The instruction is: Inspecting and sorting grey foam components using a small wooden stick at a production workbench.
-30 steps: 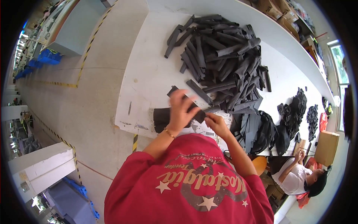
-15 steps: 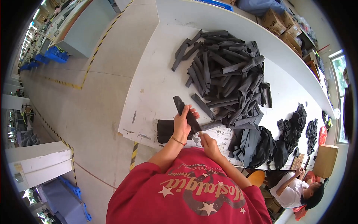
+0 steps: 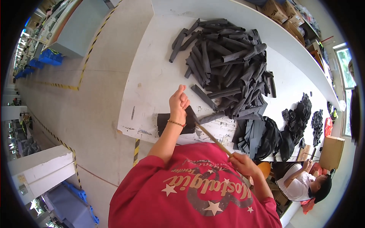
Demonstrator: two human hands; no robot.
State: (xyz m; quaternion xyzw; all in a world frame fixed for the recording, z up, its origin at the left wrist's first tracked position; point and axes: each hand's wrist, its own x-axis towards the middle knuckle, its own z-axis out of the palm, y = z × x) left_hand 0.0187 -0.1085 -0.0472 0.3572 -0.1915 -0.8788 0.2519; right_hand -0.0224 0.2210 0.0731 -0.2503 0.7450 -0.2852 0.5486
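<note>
My left hand is closed in a fist around a black fabric tube, most of it hidden by the fingers. From the tube's lower end a thin tan stick slants down to the right. My right hand, close to my body, grips the stick's other end. Whether the stick's tip is still inside the tube is hard to see. Under my left wrist lies a stack of flat black fabric pieces at the table's near edge. Beyond my hands rises a large heap of similar black tubes.
The white table has a raised back wall. Dark fabric strips and smaller black piles lie along its right side. At the lower right sits a person in a white shirt. Cardboard boxes stand behind the wall.
My right hand has moved down and right, and much more of the stick shows outside the tube. My left hand has moved slightly up and left, its fingers now closed tighter.
</note>
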